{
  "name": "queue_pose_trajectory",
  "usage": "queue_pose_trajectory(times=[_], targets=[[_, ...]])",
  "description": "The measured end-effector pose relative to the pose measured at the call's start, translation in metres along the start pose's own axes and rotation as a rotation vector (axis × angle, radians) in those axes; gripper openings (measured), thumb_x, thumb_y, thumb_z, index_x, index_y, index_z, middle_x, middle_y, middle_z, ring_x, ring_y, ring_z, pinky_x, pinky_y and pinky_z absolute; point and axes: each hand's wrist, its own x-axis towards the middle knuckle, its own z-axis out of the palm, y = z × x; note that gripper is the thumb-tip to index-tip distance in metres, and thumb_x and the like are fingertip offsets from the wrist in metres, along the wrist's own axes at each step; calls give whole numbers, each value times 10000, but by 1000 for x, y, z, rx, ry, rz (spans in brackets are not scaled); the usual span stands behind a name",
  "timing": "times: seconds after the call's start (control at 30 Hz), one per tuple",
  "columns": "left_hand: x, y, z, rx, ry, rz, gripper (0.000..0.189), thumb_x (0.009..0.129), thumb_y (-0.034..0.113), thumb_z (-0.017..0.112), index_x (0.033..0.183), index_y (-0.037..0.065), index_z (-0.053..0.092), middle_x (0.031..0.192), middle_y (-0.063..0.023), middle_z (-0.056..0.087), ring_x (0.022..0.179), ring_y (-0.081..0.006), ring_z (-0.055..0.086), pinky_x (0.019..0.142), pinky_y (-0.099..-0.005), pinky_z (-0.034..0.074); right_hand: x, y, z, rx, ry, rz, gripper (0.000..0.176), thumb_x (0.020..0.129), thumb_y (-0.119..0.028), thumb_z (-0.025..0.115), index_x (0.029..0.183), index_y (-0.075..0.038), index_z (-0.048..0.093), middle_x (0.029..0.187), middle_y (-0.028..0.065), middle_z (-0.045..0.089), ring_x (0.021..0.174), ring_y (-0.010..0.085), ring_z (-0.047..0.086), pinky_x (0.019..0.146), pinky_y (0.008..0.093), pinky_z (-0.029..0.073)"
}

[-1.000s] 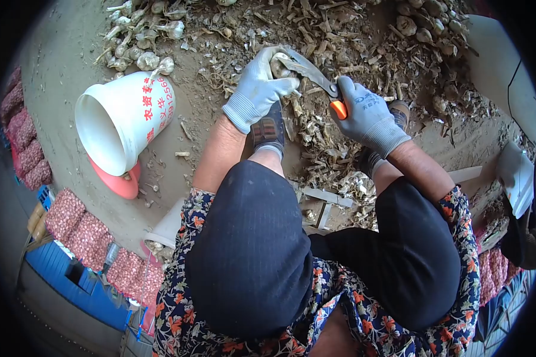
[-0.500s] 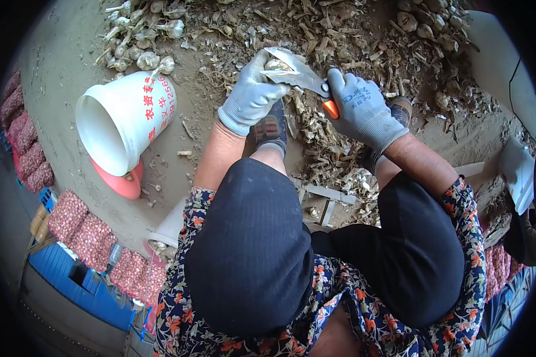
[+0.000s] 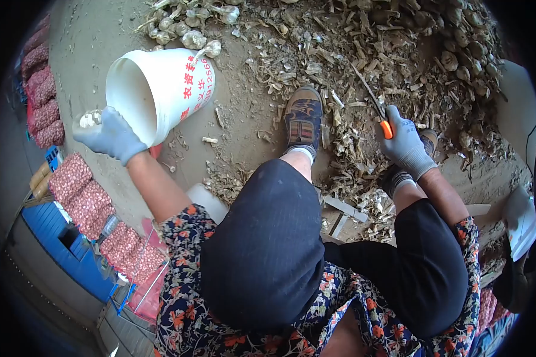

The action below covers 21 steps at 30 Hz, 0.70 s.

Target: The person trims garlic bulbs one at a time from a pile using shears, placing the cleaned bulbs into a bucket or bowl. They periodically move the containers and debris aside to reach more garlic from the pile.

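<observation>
My left hand [image 3: 110, 135], in a grey glove, is closed around a whitish garlic bulb [image 3: 90, 119] just beside the open mouth of a white bucket [image 3: 181, 89]. The bucket lies tilted on its side and carries red lettering. Over the pile of trimmings, my right hand [image 3: 406, 143], also gloved, grips shears [image 3: 370, 89] by their orange handle. Their long blades point up and to the left, and I cannot make out how far apart they are. Several garlic bulbs with stems [image 3: 193, 40] lie behind the bucket.
Dry stalks and skins [image 3: 315, 53] cover the ground ahead, with a heap of untrimmed garlic [image 3: 464, 53] at the upper right. Filled red mesh sacks [image 3: 80, 196] stand at the left. A metal bar [image 3: 345, 208] sits between my legs.
My left hand has moved left from the shears to the bucket's mouth, carrying the garlic bulb. The shears in my right hand have come away from the bulb and swung upward.
</observation>
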Motion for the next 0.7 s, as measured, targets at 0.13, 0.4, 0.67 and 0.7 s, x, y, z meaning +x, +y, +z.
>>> queue_pose_trajectory(times=[0.13, 0.4, 0.67, 0.7], targets=[[15, -27, 10, 1009, -10, 842, 283, 723, 2, 515, 1004, 7, 550, 1050, -205, 576, 840, -342, 594, 755, -403, 496, 2, -7, 1, 28, -48, 12, 303, 862, -191, 539, 1050, 6, 408, 782, 286, 598, 797, 452, 593, 693, 506, 460], [-57, -102, 196, 1094, -1049, 276, 470, 829, 128, 521, 1268, -4, 418, 1213, -301, 507, 1126, -422, 523, 937, -427, 452, 10, -14, 1, -45, -121, 37, 325, 864, -245, 542, 1035, -1, 412, 812, 276, 600, 823, 439, 595, 723, 499, 460], [-95, -67, 155, -482, -1360, -582, 466, 774, 79, 698, 1172, -15, 474, 1027, -130, 628, 721, -130, 629, 614, -224, 526, 13, -30, -10, -126, -55, -31, 305, 854, -207, 547, 1065, -26, 423, 904, 234, 596, 889, 406, 592, 756, 478, 464], [-109, -42, 143, -572, -1396, -595, 483, 780, 73, 689, 1189, -26, 452, 1005, -122, 625, 735, -138, 635, 612, -234, 530, 15, -32, -10, -131, -2, -81, 397, 819, -144, 569, 1167, -20, 423, 937, 242, 575, 922, 389, 581, 783, 462, 462]])
